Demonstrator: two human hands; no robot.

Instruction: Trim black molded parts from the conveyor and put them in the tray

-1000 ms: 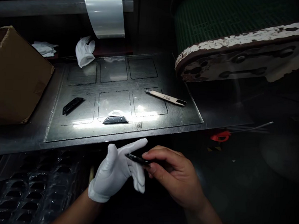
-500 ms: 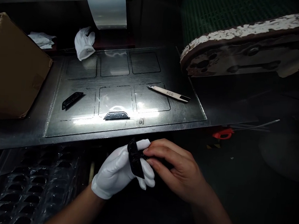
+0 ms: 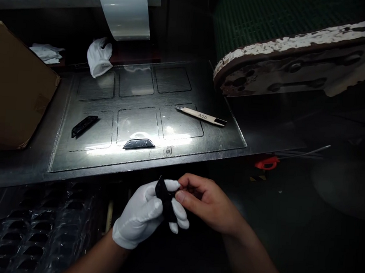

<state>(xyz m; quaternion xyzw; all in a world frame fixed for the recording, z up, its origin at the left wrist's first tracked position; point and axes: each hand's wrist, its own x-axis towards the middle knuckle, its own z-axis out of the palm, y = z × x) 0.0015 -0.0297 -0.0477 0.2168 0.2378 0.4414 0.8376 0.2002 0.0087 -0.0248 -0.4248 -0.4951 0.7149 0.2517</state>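
Observation:
My left hand (image 3: 143, 216), in a white glove, and my bare right hand (image 3: 207, 204) together hold a small black plastic part (image 3: 164, 198) in front of the bench edge. The part stands nearly upright between the gloved fingers and my right fingertips. Two similar black parts lie on the dark work mat (image 3: 200, 141): one (image 3: 138, 143) near its front edge in the bright light, another (image 3: 84, 125) at its left.
A beige craft knife marked A06 (image 3: 201, 116) lies on the mat's right side. A cardboard box (image 3: 15, 89) stands at the left, a spare white glove (image 3: 98, 57) behind the mat, a film roll (image 3: 125, 9) above. Clear blister trays (image 3: 31, 230) sit low left.
The black part has turned from lying flat between my fingers to standing upright. My right fingers have curled in closer on it; both hands stay in front of the bench.

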